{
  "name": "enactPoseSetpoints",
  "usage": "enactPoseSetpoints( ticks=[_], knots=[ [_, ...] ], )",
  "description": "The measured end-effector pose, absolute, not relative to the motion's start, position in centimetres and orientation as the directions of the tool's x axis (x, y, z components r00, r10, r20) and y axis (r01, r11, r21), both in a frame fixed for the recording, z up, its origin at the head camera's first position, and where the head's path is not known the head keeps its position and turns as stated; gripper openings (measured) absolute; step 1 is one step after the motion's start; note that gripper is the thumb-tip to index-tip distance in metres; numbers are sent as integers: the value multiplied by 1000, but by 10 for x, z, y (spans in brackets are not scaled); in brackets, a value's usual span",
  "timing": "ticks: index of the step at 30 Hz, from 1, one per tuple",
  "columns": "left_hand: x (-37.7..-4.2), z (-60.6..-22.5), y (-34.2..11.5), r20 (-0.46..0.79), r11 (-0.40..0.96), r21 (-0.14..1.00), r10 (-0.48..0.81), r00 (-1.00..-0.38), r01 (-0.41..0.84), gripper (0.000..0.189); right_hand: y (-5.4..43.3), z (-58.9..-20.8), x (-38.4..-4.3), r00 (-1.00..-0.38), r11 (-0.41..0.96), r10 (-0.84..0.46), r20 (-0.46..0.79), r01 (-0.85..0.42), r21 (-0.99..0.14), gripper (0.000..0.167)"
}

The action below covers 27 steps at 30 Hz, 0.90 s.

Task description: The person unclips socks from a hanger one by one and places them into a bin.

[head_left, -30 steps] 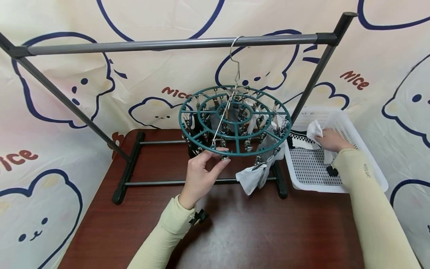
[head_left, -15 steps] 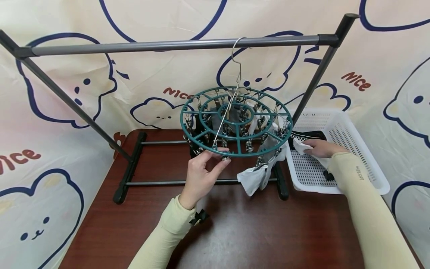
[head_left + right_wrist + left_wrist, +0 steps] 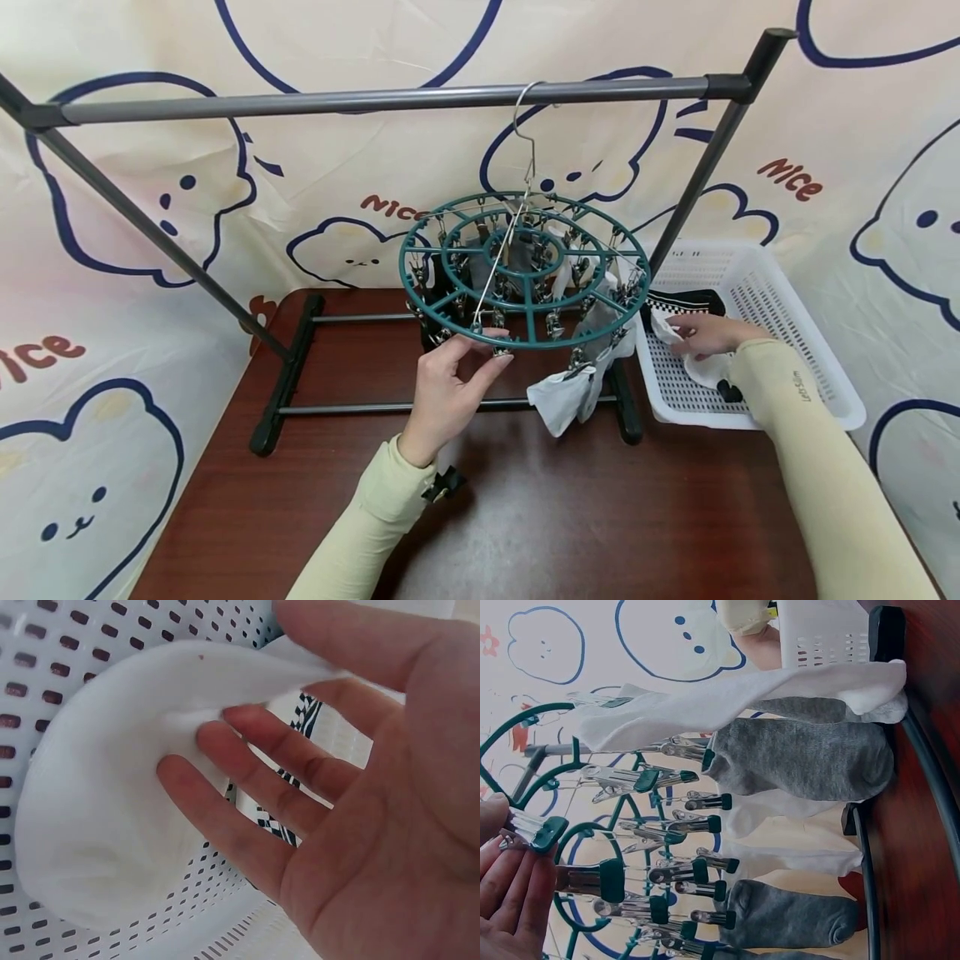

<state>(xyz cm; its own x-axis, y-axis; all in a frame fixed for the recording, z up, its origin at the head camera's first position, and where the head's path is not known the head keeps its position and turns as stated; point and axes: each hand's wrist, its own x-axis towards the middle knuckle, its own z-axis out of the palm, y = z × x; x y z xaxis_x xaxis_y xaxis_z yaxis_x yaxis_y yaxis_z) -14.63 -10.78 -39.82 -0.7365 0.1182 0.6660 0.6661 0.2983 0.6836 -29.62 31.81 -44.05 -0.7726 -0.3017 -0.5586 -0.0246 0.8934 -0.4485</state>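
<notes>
My left hand [image 3: 450, 396] pinches a metal clip [image 3: 536, 831] with green tips at the front rim of a round green drying hanger [image 3: 529, 321]. Nothing is caught in that clip. Grey socks [image 3: 802, 759] and white socks [image 3: 742, 694] hang from other clips in the left wrist view. Inside the white basket [image 3: 806, 325] at the right, my right hand [image 3: 708, 335] pinches a white sock [image 3: 112, 780] between thumb and index finger. Its other fingers spread against the fabric in the right wrist view. Part of the sock lies on the basket floor.
The hanger hooks over the bar [image 3: 300, 102] of a dark metal rack standing on a brown table [image 3: 585, 508]. Black-patterned socks [image 3: 693, 302] lie in the basket's far left part. A printed cloth [image 3: 330, 167] hangs behind the rack.
My right hand has moved left and lower within the basket, lowering the white sock toward its floor. The left hand stays on the same clip.
</notes>
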Motion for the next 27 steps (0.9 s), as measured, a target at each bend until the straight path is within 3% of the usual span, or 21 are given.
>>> enactPoseSetpoints(
  ticks=[11,27],
  knots=[
    [-147,-399,-109,677,287,678,115,-727,676,30,316,-437,-294,-742,873,-366,-562,-65,-484,96],
    [-146,-397,-112,682,285,674,116,-722,682,29,305,-441,-297,-755,934,-288,-588,-87,-345,87]
  ],
)
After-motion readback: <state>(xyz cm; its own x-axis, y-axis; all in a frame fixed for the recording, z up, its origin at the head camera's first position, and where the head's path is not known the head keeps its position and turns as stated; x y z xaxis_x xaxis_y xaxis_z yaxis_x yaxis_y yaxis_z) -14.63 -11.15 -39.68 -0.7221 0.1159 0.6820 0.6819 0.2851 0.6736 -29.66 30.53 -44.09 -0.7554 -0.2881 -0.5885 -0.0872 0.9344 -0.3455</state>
